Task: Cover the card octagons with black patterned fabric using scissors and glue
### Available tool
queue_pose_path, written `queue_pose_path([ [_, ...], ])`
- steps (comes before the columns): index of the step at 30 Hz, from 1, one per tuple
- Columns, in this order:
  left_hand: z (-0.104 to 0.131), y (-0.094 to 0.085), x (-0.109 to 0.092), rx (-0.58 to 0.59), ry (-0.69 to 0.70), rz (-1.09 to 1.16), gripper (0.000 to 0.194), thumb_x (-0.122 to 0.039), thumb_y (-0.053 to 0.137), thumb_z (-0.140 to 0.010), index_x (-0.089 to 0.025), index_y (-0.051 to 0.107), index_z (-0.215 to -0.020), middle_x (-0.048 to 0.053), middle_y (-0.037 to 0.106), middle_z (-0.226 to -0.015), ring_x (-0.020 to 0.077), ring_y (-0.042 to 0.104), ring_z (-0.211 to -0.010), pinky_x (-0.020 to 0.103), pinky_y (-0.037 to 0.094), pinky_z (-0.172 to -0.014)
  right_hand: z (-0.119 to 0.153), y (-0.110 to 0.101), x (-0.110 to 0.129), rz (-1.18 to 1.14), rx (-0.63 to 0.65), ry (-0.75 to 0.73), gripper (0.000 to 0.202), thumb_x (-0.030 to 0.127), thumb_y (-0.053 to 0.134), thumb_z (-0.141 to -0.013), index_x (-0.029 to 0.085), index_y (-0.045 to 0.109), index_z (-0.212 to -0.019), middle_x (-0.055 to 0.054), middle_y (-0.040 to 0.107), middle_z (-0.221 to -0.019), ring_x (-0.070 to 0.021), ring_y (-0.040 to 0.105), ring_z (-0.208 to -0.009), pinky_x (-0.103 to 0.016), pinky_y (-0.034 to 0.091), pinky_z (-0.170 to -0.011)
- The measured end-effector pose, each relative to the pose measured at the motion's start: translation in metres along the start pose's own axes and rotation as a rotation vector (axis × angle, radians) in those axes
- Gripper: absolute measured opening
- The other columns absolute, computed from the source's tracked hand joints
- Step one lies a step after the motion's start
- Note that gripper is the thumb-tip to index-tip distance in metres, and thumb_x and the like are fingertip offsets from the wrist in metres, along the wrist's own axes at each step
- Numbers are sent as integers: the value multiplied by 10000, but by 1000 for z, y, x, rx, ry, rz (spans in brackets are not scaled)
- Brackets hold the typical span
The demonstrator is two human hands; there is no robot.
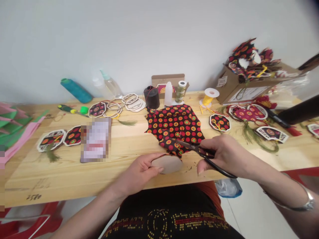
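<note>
Between the thumb and fingers of my left hand is a rounded grey-beige cardboard piece, held near the table's front edge. Patterned fabric, black with red and yellow flower dots, lies spread just behind it, and a bunched part of the cloth reaches the cardboard's far edge. My right hand grips black-handled scissors whose blades point left over the bunched fabric. The blade tips are partly lost against the dark cloth. Small dark scraps lie on the wood beside the cardboard.
Behind the fabric stand a black thread cone, a white bottle and a yellow ribbon spool. Finished tasselled ornaments lie on both sides. A cardboard box of fabric pieces stands back right. A blurred phone-like object lies left.
</note>
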State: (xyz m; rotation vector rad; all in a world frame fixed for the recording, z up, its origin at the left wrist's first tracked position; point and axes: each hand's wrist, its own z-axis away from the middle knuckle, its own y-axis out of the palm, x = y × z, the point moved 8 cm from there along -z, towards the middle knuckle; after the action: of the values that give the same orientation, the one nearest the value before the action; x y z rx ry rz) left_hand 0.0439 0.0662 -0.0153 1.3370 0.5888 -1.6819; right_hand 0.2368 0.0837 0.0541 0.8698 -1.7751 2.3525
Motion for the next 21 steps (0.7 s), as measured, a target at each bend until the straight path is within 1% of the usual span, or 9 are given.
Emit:
queue_pose_path([
  [3, -3, -7, 2, -60, -28, 48, 346, -211, 710, -763, -248, 707, -1107, 50, 743, -1090, 228, 677, -1012, 412, 475, -980, 7, -4, -16, 163, -57, 146, 545, 707, 536, -760, 182, 607, -631, 2, 536, -500, -112, 420, -460, -246, 246, -477],
  [6, -7, -13, 1, -107, -35, 182, 388, -215, 736, -753, -214, 690, -1139, 81, 741, -1090, 243, 677, -1029, 383, 507, -952, 18, 3, -35, 368, -19, 267, 461, 615, 545, -805, 176, 649, -710, -66, 654, -606, -177, 559, -523, -265, 259, -494],
  [8, -11, -18, -3, -169, -15, 282, 403, -192, 751, -736, -195, 686, -1133, 95, 726, -1127, 254, 672, -1043, 364, 536, -914, 25, 9, -48, 408, 19, 330, 357, 494, 533, -852, 171, 647, -752, -87, 691, -669, -205, 618, -583, -270, 292, -509],
  [10, -16, -22, -8, -233, 15, 370, 425, -161, 755, -722, -195, 677, -1138, 95, 714, -1157, 254, 672, -1043, 346, 556, -886, 32, 12, -59, 419, 34, 359, 271, 366, 483, -887, 163, 640, -802, -98, 710, -715, -218, 650, -630, -280, 330, -538],
  [12, -21, -24, -15, -270, 40, 425, 468, -135, 749, -717, -202, 657, -1170, 91, 711, -1161, 257, 676, -1035, 350, 567, -873, 37, 11, -69, 436, 32, 379, 250, 296, 441, -896, 155, 634, -824, -113, 715, -740, -230, 663, -655, -293, 344, -554],
  [16, -32, -22, -32, -287, 75, 445, 566, -98, 728, -711, -211, 603, -1252, 100, 708, -1159, 281, 684, -1005, 389, 596, -819, 43, 4, -84, 447, 20, 462, 278, 315, 438, -876, 162, 632, -749, -130, 704, -708, -243, 661, -638, -298, 311, -524],
  [19, -40, -22, -44, -292, 127, 449, 564, -68, 701, -716, -212, 597, -1252, 93, 710, -1148, 261, 685, -993, 349, 603, -784, 45, 5, -86, 419, -11, 514, 303, 333, 441, -860, 163, 634, -700, -131, 703, -688, -232, 656, -617, -293, 301, -515],
  [21, -46, -22, -48, -294, 151, 450, 547, -51, 683, -719, -202, 602, -1239, 93, 712, -1137, 252, 682, -994, 330, 605, -762, 44, 8, -85, 408, -37, 541, 324, 335, 431, -857, 162, 636, -675, -137, 705, -680, -230, 655, -608, -291, 304, -510],
])
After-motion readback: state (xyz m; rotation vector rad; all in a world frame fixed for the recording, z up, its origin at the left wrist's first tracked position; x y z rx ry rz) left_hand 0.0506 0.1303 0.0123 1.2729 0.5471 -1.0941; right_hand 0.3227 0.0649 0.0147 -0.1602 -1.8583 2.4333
